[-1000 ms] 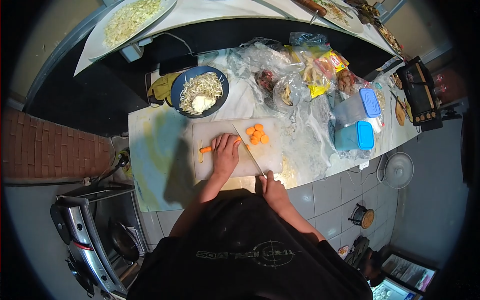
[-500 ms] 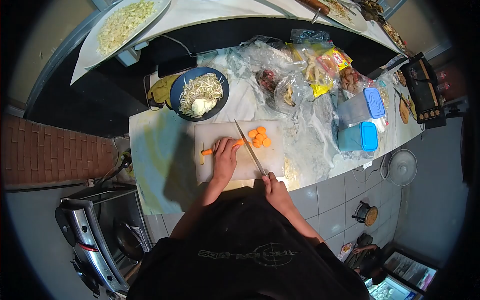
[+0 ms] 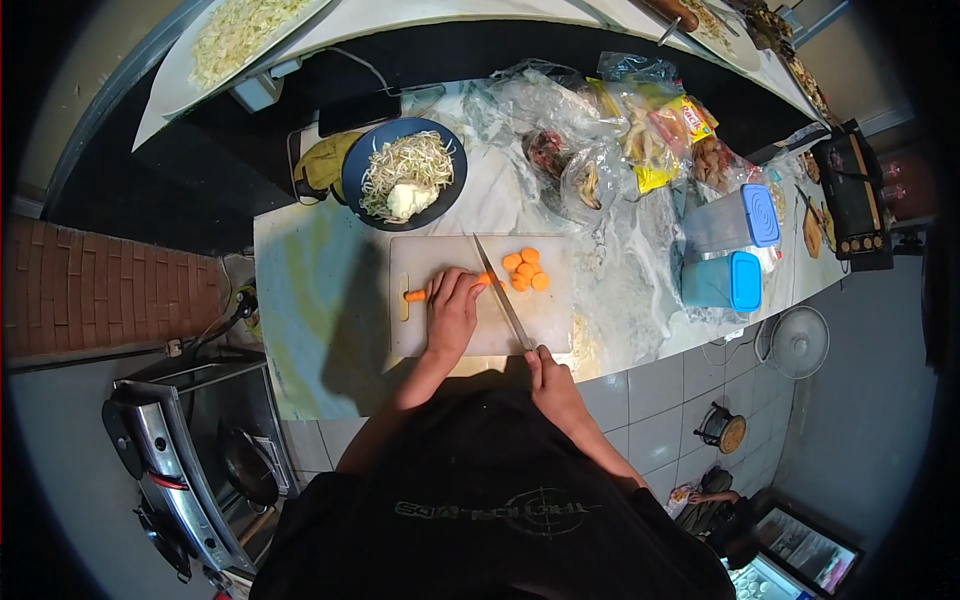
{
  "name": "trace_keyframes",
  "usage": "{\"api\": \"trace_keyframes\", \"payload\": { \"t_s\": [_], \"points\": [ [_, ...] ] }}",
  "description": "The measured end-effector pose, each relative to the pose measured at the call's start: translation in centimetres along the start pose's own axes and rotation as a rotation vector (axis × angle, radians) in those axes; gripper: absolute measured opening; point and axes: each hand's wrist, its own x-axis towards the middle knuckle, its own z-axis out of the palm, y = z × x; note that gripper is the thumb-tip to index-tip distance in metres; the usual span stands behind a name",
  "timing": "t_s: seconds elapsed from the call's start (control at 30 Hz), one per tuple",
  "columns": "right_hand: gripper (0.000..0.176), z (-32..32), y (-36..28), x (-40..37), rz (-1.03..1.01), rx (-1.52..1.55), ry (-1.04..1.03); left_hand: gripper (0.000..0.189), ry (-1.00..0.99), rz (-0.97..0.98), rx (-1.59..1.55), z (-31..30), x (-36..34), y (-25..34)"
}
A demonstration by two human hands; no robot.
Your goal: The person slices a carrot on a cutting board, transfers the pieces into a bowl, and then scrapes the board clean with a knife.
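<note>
On a white cutting board (image 3: 480, 333) lies an orange carrot (image 3: 416, 296), pinned under my left hand (image 3: 452, 310), whose fingers are closed over it. The carrot's cut end sticks out to the right of those fingers. My right hand (image 3: 550, 382) grips a long kitchen knife (image 3: 507, 300) by its handle near the board's front edge. Its blade slants up and left across the board, right at the carrot's end. Several round carrot slices (image 3: 523, 269) sit in a cluster to the right of the blade.
Behind the board stands a dark blue plate (image 3: 455, 190) of bean sprouts with a pale lump. Plastic bags (image 3: 640, 130) of food and two lidded containers (image 3: 720, 282) occupy the right side. A stove (image 3: 180, 480) is at lower left; another person (image 3: 725, 515) is at lower right.
The view has shifted slightly. My left hand still presses on the carrot and the knife stays at its end; the slices remain in the same cluster.
</note>
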Motion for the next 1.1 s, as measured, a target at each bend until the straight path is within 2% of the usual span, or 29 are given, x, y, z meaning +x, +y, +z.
{"api": "trace_keyframes", "payload": {
  "t_s": [0.13,0.43,0.73,1.0,1.1],
  "points": [
    [0.041,-0.2,-0.5,0.0,0.045,0.013,-0.051,0.007,-0.016,0.012,-0.017,-0.2,0.1,0.1],
    [0.037,1.0,-0.8,1.5,0.002,0.038,-0.026,0.007,-0.019,0.004,-0.090,-0.2,0.4,0.1],
    [0.036,2.2,-0.7,2.8,0.065,-0.084,-0.040,0.008,-0.047,0.000,-0.114,-0.4,0.0,0.4],
    [0.042,0.2,1.0,1.7,0.048,-0.175,0.018,0.015,-0.047,0.037,0.024,-0.7,0.1,0.5],
    [0.043,-0.5,1.5,1.3,0.052,-0.117,0.025,0.017,-0.048,0.049,0.070,-1.3,0.2,0.9]
  ]
}}
